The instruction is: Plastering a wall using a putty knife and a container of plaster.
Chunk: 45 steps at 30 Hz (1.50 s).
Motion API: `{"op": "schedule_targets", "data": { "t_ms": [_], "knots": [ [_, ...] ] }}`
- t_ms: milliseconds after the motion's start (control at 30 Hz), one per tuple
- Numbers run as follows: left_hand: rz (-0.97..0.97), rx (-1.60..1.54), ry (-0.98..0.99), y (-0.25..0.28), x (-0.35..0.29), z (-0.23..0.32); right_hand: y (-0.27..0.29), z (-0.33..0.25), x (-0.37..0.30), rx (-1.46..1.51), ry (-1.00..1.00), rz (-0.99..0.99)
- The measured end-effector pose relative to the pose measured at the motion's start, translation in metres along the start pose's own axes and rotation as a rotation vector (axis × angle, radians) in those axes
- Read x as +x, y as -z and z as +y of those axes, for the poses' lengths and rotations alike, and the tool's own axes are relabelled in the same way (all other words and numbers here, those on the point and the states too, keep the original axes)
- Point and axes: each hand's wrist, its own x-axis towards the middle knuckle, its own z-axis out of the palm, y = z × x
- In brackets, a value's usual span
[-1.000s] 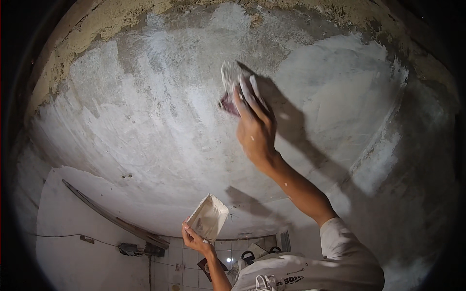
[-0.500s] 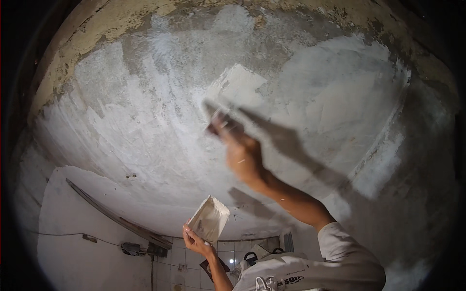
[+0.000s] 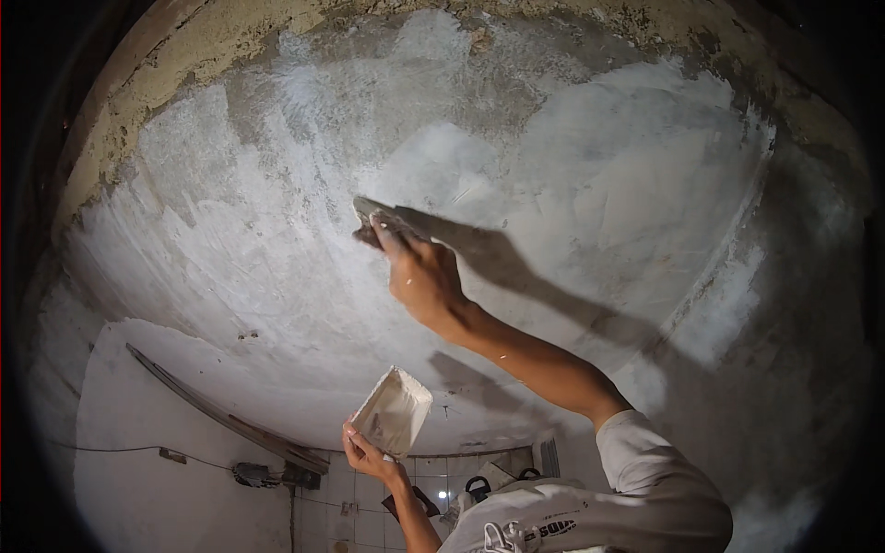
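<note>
My right hand (image 3: pixel 426 281) grips a putty knife (image 3: pixel 369 210), whose blade lies against the grey wall (image 3: pixel 304 258) left of the middle. Just up and right of the blade is a smooth pale patch of filler (image 3: pixel 438 161), thinly spread. Lower down, my left hand (image 3: pixel 367 457) holds a shallow rectangular mud pan (image 3: pixel 396 412) by its near left side, tilted so its inside shows. White residue coats the pan's walls, with a greyish smear on its bottom. Small white specks dot my right hand and forearm.
Flaking yellowish plaster (image 3: pixel 184 69) borders the wall's upper edge. A corner ridge (image 3: pixel 714 290) runs down the right side. At lower left are a long wooden strip (image 3: pixel 217 403) and a cable (image 3: pixel 101 450); white tiles (image 3: pixel 369 521) show below.
My right hand has swept the putty knife left and slightly upward. The thick whitish filler near it is now a thinner, smoother patch. My left hand and the pan have barely shifted.
</note>
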Motion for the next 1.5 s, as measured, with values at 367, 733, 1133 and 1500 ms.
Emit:
{"op": "schedule_targets", "data": {
  "t_ms": [367,733,1133,1500],
  "knots": [
    [-0.036,0.011,-0.019,-0.005,-0.010,-0.003,0.007,0.054,0.086,-0.370,0.145,0.170],
    [0.013,-0.016,-0.048,-0.003,-0.007,-0.006,0.088,0.018,0.088,0.127,-0.280,0.039],
    [0.079,-0.164,0.035,-0.008,-0.005,0.014,-0.004,-0.007,0.077,-0.134,0.098,0.118],
    [-0.015,-0.448,0.240,-0.034,-0.009,0.045,0.051,0.047,0.104,-0.186,-0.019,0.253]
  ]
}}
